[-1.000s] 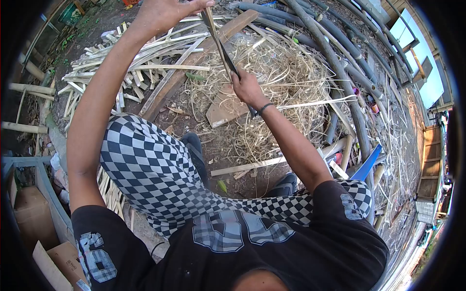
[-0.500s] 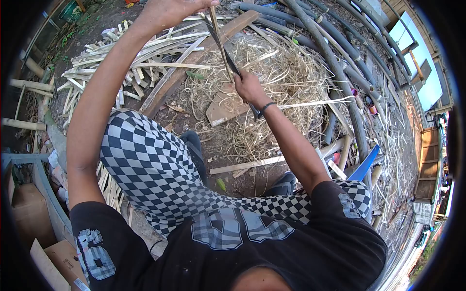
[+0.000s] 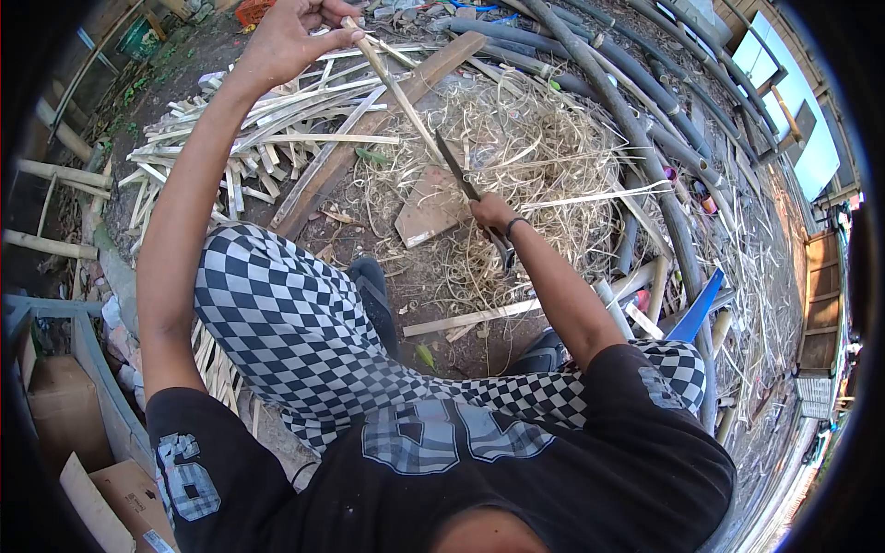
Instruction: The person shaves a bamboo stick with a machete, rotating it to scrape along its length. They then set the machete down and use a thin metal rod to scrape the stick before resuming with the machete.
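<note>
At the upper left, my left hand (image 3: 293,39) pinches the far end of a thin pale strip (image 3: 396,90). The strip slants down and right, over the pile of curly shavings (image 3: 553,157). Near the middle, my right hand (image 3: 492,212) is closed round the handle of a dark-bladed knife (image 3: 455,164). The blade points up and left, its tip by the strip's lower end; whether they touch I cannot tell. Below the blade, a flat brown board piece (image 3: 430,205) lies on the ground.
Many split strips (image 3: 267,138) are heaped at the left beside a long wooden beam (image 3: 313,189). Long grey poles (image 3: 636,129) lie at the upper right. A blue saw-like blade (image 3: 696,309) is near my right knee. Cardboard boxes (image 3: 69,405) stand at the lower left.
My right hand and the knife have moved down and right, toward the strip's lower end. My left hand has moved slightly left and down, still pinching the strip.
</note>
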`<state>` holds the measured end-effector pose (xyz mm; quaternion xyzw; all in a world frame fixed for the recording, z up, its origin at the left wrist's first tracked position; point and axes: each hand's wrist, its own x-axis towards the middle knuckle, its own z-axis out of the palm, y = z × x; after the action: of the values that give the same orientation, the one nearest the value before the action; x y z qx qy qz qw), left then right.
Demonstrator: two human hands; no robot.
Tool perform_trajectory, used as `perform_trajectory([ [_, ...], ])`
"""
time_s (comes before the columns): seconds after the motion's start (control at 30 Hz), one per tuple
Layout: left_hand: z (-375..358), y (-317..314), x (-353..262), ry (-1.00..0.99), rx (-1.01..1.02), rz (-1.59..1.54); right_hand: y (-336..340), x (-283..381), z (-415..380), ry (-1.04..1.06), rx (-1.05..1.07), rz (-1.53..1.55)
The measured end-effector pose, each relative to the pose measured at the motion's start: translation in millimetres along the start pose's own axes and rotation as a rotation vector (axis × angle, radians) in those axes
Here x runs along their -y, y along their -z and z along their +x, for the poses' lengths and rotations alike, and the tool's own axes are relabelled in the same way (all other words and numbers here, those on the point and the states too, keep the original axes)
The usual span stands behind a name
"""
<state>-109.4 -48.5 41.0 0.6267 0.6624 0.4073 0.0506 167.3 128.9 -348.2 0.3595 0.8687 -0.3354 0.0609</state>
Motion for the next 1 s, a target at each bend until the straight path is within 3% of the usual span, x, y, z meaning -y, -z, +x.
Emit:
perform_trajectory([
  [0.07, 0.8, 3.4, 11.8, 0.006, 0.054, -0.012, 8.0, -1.4, 2.5, -0.181, 0.157, 0.343],
  [0.2, 3.7, 2.8, 12.3, -0.041, 0.072, 0.027, 46.8, 25.2, -26.3, -0.335, 0.26, 0.548],
  [0.37, 9.4, 3.3, 29.0, 0.007, 0.028, 0.026, 53.5, 30.2, -33.1, -0.35, 0.278, 0.635],
  [0.73, 12.2, -2.1, 14.9, 0.038, 0.041, -0.033, 38.2, 29.4, -31.2, -0.336, 0.12, 0.606],
  [0.87, 15.1, -3.5, 9.1, 0.046, 0.046, -0.022, 37.8, 30.1, -9.9, -0.13, -0.017, 0.472],
  [1.0, 13.1, -12.7, -6.4, 0.054, 0.033, -0.07, 91.0, 103.9, -44.0, -0.067, -0.118, 0.569],
])
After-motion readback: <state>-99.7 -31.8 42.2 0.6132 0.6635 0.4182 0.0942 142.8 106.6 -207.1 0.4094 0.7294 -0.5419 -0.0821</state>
